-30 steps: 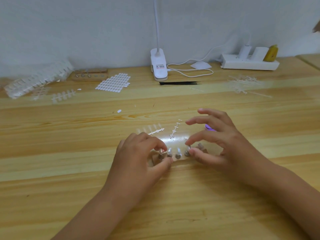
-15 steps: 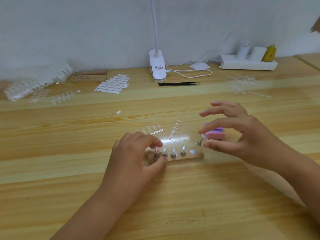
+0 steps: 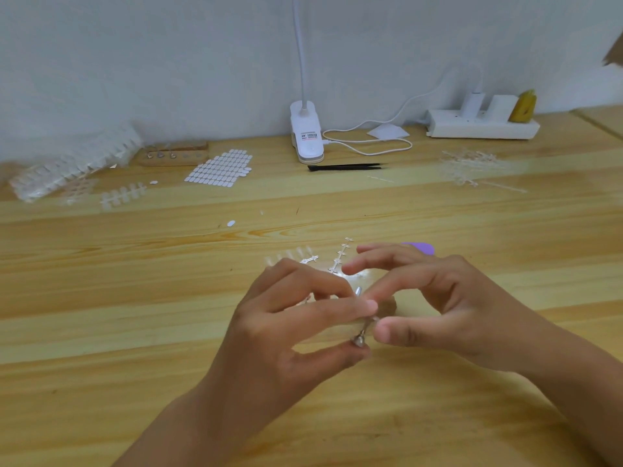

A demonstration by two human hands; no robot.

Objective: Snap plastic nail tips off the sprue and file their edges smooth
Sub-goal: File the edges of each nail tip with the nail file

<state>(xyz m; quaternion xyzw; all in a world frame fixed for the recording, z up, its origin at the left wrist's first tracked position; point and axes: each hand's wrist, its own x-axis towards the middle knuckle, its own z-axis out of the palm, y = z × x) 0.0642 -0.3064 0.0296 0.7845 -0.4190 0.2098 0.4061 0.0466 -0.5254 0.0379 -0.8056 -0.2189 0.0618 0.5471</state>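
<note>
My left hand [image 3: 286, 335] pinches the peg [image 3: 359, 338] low, steadying it; my right hand [image 3: 458, 315] pinches what looks like a nail tip [image 3: 373, 319] on top.

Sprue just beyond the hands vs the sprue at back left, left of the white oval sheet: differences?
Near sprue is stripped: a bare thin spine with short stubs; back-left sprue carries tips along both sides. Near sprue runs away from the camera; back-left sprue lies roughly crosswise. Shared: both clear plastic, flat on the wooden table.
</note>
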